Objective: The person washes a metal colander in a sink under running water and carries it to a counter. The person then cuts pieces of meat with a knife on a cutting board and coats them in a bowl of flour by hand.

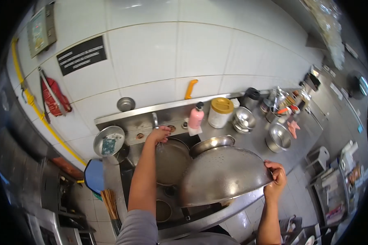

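Observation:
A large metal bowl [225, 175] is tilted over the sink [129, 179], its rounded outside facing up, with water drops on it. My right hand [275, 176] is closed round its right rim. My left hand [161, 134] is at the faucet [155, 119], its fingers bent together just under the spout; what they hold, if anything, is too small to tell. Below that hand lies a round pan [171, 163] in the sink. Behind the large bowl sits another metal pan [212, 143], partly hidden by it.
A pot with a green scouring pad [108, 145] stands left of the sink. Along the back are a pink bottle [196, 116], a yellow-lidded tub [220, 113] and small metal bowls [244, 118]. A metal pot [278, 138] stands at right, a bundled-stick brush [109, 204] at lower left.

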The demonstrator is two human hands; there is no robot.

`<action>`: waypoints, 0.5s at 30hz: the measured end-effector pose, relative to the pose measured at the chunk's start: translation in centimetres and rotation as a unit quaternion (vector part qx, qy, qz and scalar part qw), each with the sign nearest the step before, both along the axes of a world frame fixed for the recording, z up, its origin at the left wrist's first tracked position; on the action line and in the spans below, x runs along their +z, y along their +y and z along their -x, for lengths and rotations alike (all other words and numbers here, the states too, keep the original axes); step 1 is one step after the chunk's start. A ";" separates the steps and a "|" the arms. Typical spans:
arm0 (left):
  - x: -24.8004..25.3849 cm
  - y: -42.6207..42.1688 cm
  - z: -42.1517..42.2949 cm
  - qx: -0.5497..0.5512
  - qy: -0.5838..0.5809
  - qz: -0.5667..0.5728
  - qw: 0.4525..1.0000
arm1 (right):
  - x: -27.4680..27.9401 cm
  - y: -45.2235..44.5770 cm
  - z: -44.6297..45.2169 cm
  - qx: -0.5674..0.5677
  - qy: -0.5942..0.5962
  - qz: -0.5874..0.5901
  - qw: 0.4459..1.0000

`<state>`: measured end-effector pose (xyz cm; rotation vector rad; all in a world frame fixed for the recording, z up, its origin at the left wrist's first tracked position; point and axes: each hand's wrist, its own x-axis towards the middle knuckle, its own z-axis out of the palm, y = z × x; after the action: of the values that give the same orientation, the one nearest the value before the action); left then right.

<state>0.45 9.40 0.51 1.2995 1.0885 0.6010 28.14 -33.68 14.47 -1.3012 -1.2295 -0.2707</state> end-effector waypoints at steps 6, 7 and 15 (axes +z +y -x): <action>-4.2 0.6 -1.4 0.138 -0.119 0.017 0.983 | -0.6 -3.4 0.9 0.004 0.088 -0.036 0.995; -4.8 0.6 -2.2 0.177 -0.095 0.059 0.978 | -0.9 -4.1 0.5 -0.001 0.096 -0.031 0.995; -10.4 4.3 -4.9 0.164 -0.155 0.105 0.969 | -0.7 -12.4 -3.8 -0.079 0.201 -0.079 0.973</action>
<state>5.31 13.72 -9.86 0.8142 1.0787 0.8788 31.93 -46.12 13.82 -1.2435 -0.7483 -0.2012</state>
